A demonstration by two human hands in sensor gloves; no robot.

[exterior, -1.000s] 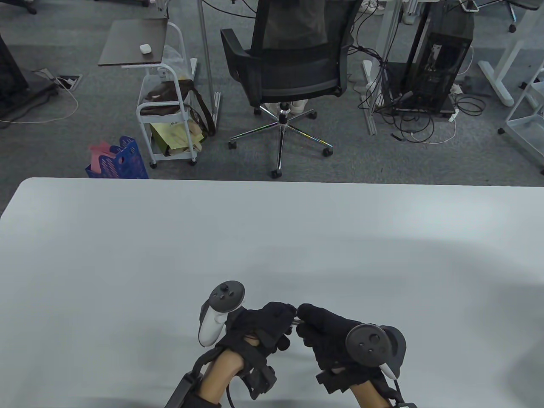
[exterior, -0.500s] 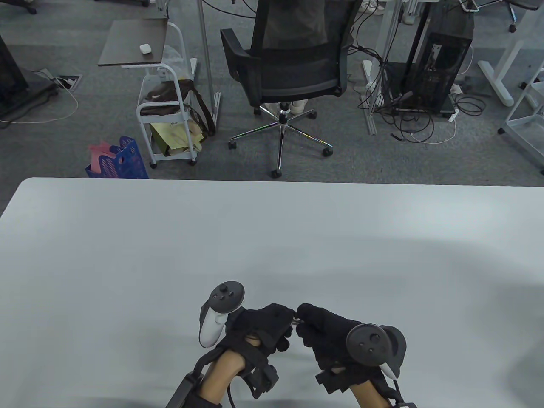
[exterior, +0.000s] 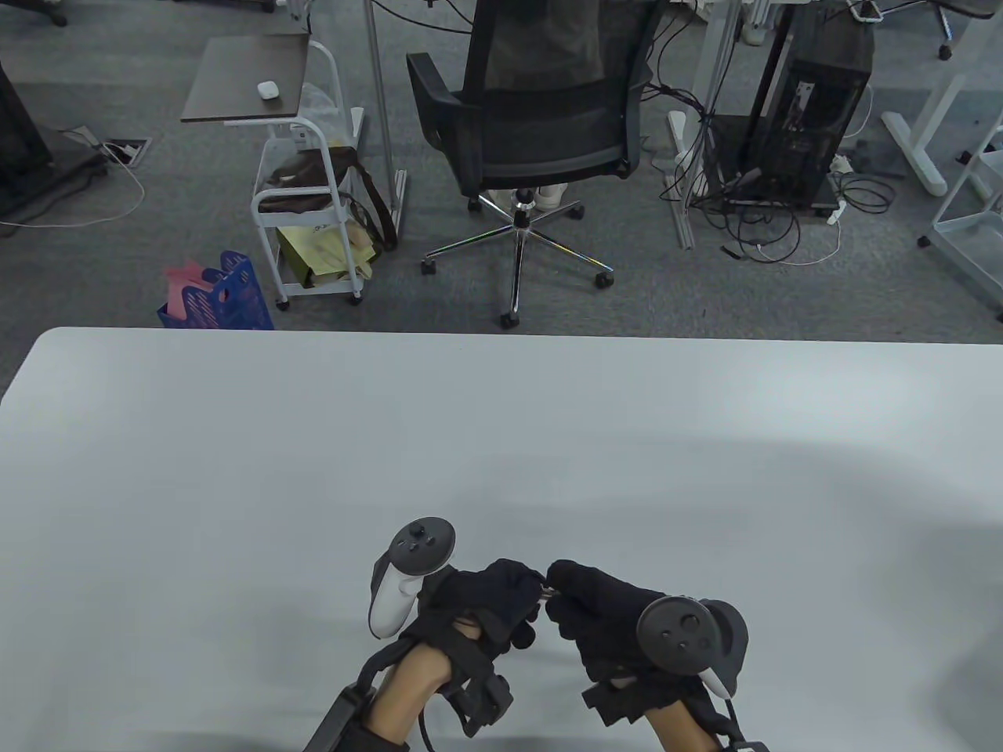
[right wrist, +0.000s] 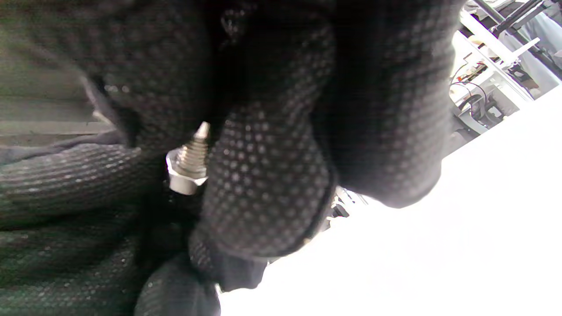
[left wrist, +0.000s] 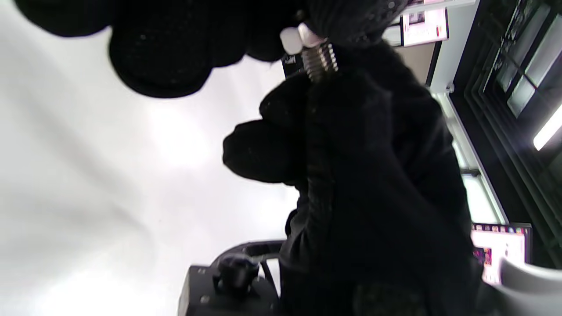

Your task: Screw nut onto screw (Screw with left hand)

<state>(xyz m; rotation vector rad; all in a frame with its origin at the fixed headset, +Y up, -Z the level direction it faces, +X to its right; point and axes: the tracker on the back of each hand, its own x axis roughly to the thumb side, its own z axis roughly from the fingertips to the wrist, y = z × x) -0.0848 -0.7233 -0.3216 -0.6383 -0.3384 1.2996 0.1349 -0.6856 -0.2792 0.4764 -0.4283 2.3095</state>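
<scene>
Both gloved hands meet just above the table's (exterior: 501,439) near edge. My left hand (exterior: 530,589) pinches a bright hex nut (left wrist: 297,37) that sits on the screw's thread (left wrist: 322,62). My right hand (exterior: 561,586) grips the screw (exterior: 546,593), whose far end is hidden inside its fingers (left wrist: 373,153). In the right wrist view the nut (right wrist: 181,181) and a short length of thread (right wrist: 195,151) show between my right fingers (right wrist: 263,175) and the left hand's fingers (right wrist: 66,175). The screw's head is not visible.
The white table carries nothing else in view. Beyond its far edge stand an office chair (exterior: 541,125), a white cart (exterior: 305,211) and a blue basket (exterior: 223,294) on the floor.
The left hand has shifted very slightly at the nut. The right hand and the screw have stayed in place.
</scene>
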